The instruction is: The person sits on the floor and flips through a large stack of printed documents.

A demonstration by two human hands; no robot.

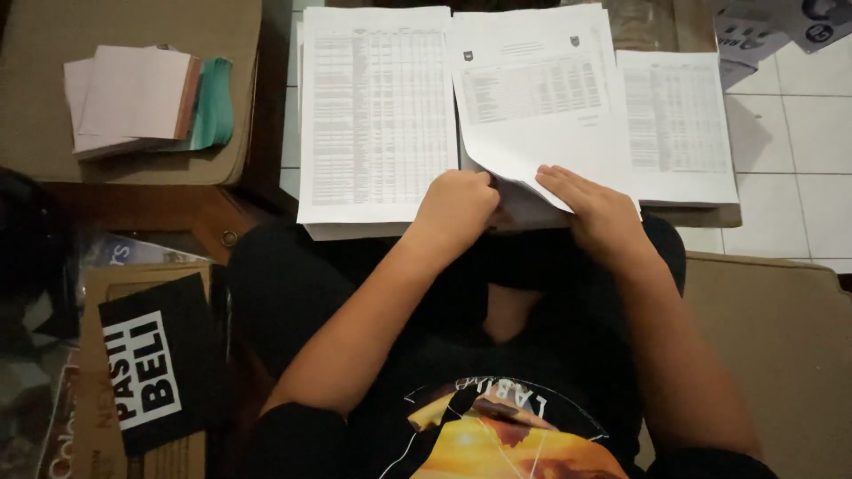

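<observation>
Nearest the camera a black printed shirt [497, 426] is seen, with both bare forearms stretched far toward the papers. The left hand [454, 208] is curled into a narrow grip, pinching the near edge of the paper stack at mid-scene, apparently so that sheets can be separated. The right hand [596, 206] is laid flat, fingers spread, on the lifted white sheet [541, 98], whose near corner is bent up off the pile; its grip is open, pressing rather than clasping. A table-printed page [377, 115] is spread to the left of it, another page [676, 124] to the right. At far left, pink and green paper pads [146, 102] are stacked on a brown surface [53, 44]. A black-and-white printed card [155, 364] lies at near left on a cardboard box [142, 443]. White floor tiles [799, 133] are visible at right.
</observation>
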